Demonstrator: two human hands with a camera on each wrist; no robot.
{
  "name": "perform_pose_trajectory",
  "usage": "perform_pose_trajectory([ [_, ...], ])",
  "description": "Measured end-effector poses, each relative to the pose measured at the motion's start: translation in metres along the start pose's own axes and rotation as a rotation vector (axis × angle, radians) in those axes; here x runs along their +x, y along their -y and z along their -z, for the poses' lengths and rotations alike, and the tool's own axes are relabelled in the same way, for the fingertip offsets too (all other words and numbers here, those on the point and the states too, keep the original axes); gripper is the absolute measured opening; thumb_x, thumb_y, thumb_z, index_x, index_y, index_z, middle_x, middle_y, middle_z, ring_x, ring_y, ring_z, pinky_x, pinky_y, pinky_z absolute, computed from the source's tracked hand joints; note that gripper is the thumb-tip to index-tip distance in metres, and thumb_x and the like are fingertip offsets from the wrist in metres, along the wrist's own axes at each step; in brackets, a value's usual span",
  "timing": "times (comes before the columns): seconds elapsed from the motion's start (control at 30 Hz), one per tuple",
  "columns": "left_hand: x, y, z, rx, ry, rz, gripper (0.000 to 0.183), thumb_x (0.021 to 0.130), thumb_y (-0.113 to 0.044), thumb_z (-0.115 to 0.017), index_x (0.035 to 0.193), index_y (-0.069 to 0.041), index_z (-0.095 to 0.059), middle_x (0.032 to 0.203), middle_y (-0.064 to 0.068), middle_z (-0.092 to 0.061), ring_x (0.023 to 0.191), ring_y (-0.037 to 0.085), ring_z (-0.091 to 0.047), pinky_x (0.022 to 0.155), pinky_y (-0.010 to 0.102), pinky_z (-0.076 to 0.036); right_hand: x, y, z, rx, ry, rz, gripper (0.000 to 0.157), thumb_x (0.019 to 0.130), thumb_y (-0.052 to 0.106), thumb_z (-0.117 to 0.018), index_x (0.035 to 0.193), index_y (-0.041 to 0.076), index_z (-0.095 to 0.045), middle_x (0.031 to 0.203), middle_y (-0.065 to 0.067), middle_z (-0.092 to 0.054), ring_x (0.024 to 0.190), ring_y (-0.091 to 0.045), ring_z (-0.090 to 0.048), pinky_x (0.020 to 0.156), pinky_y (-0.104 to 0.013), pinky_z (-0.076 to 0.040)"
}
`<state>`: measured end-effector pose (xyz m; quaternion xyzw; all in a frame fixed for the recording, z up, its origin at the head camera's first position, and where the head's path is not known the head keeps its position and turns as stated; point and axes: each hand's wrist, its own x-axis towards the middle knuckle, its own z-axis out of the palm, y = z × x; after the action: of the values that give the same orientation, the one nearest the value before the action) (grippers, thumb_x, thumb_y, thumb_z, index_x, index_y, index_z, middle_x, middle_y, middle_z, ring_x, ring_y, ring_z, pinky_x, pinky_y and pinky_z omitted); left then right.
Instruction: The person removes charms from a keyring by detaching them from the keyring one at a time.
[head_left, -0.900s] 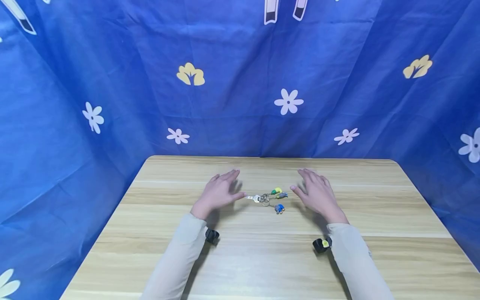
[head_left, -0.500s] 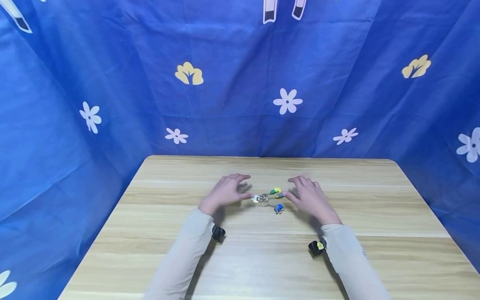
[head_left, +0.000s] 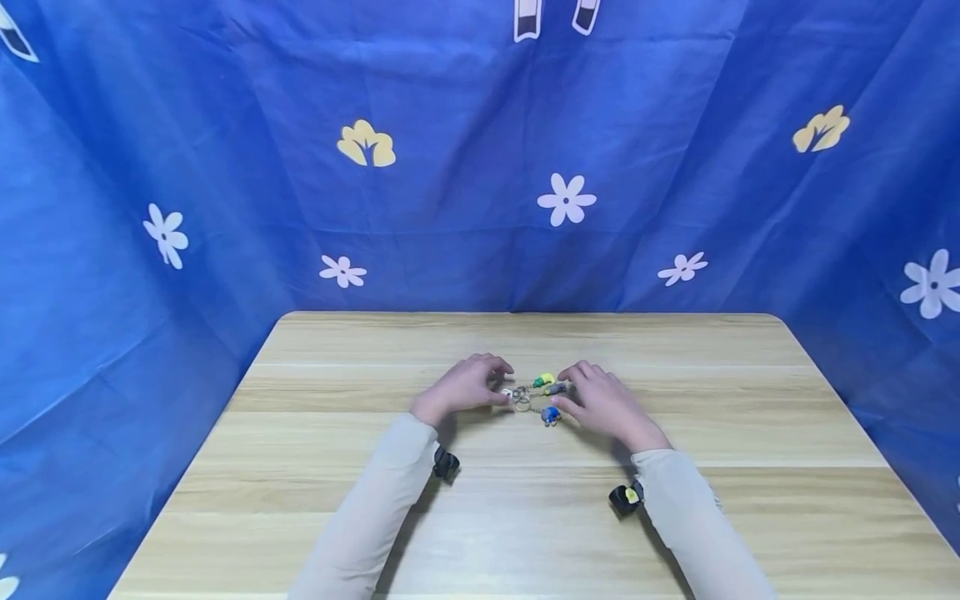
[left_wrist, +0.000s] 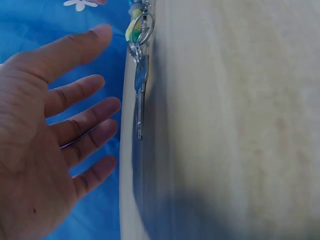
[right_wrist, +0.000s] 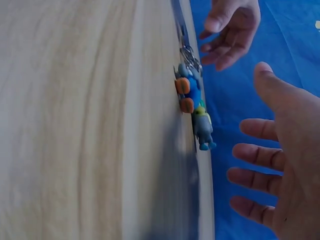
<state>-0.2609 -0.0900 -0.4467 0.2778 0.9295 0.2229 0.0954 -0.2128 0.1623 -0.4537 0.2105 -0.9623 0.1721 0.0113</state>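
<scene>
A silver key (left_wrist: 140, 95) lies on the table, joined to a metal key ring (head_left: 522, 405). Chained to that ring are three small figures: a yellow-and-green one (head_left: 543, 380), a grey one (head_left: 556, 388) and a blue one with orange parts (right_wrist: 192, 95). My left hand (head_left: 467, 387) hovers at the key's side, thumb and fingers apart; in the head view it covers most of the key. On the opposite side, my right hand (head_left: 603, 400) is spread beside the figures, its fingers relaxed. Both wrist views show each palm with nothing in it.
The light wooden table (head_left: 480, 517) reaches back to a blue curtain (head_left: 450, 208) printed with flowers, which also hangs along both sides. A black wrist camera (head_left: 446, 464) sits on the left wrist and another black camera (head_left: 624, 500) on the right.
Both hands have moved inward, closing the gap between them: the left came rightward over the key, the right came leftward to the figures. The key and figures keep their layout on the table.
</scene>
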Motion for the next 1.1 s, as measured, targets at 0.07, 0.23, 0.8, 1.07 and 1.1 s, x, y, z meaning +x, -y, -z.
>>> perform_pose_trajectory([
  [0.07,0.003,0.000,-0.002,-0.009,0.024,-0.002,0.054,0.077,-0.031,-0.078,0.124,-0.012,-0.061,0.118,0.007,-0.065,0.112,0.025,-0.058,0.103,0.044,-0.042,0.000,0.001,-0.002,-0.008,0.005,0.012,0.052,0.092,0.048,-0.058,0.126,0.009,-0.057,0.125,-0.011,-0.059,0.115,-0.031,-0.057,0.100,-0.051,-0.044],
  [0.23,0.008,-0.001,-0.008,-0.035,0.076,0.002,0.049,0.077,-0.026,-0.079,0.120,-0.012,-0.062,0.115,0.006,-0.066,0.108,0.023,-0.061,0.101,0.041,-0.045,0.001,0.003,-0.007,-0.028,0.014,0.025,0.051,0.091,0.052,-0.057,0.122,0.012,-0.058,0.119,-0.008,-0.061,0.110,-0.028,-0.059,0.096,-0.048,-0.047],
  [0.8,0.014,-0.001,-0.014,0.047,0.065,-0.036,0.024,0.079,-0.023,-0.076,0.101,-0.017,-0.068,0.100,-0.001,-0.062,0.091,0.017,-0.060,0.089,0.038,-0.049,0.002,0.016,-0.020,-0.029,0.068,0.031,0.044,0.088,0.052,-0.062,0.115,0.017,-0.061,0.107,0.001,-0.060,0.099,-0.019,-0.060,0.085,-0.040,-0.052],
  [1.07,0.014,-0.001,-0.016,0.013,0.070,0.005,0.022,0.079,-0.022,-0.076,0.096,-0.015,-0.066,0.097,-0.001,-0.061,0.087,0.015,-0.057,0.087,0.035,-0.048,0.004,0.023,-0.022,-0.010,0.098,0.004,0.041,0.088,0.050,-0.063,0.114,0.018,-0.062,0.112,-0.002,-0.061,0.102,-0.022,-0.061,0.082,-0.044,-0.052],
  [1.1,0.014,-0.001,-0.015,0.012,0.070,0.004,0.021,0.079,-0.022,-0.076,0.095,-0.015,-0.066,0.096,-0.001,-0.061,0.085,0.015,-0.056,0.086,0.034,-0.048,0.004,0.023,-0.022,-0.013,0.100,0.001,0.040,0.088,0.049,-0.063,0.113,0.019,-0.062,0.112,-0.001,-0.061,0.102,-0.022,-0.061,0.082,-0.044,-0.052],
])
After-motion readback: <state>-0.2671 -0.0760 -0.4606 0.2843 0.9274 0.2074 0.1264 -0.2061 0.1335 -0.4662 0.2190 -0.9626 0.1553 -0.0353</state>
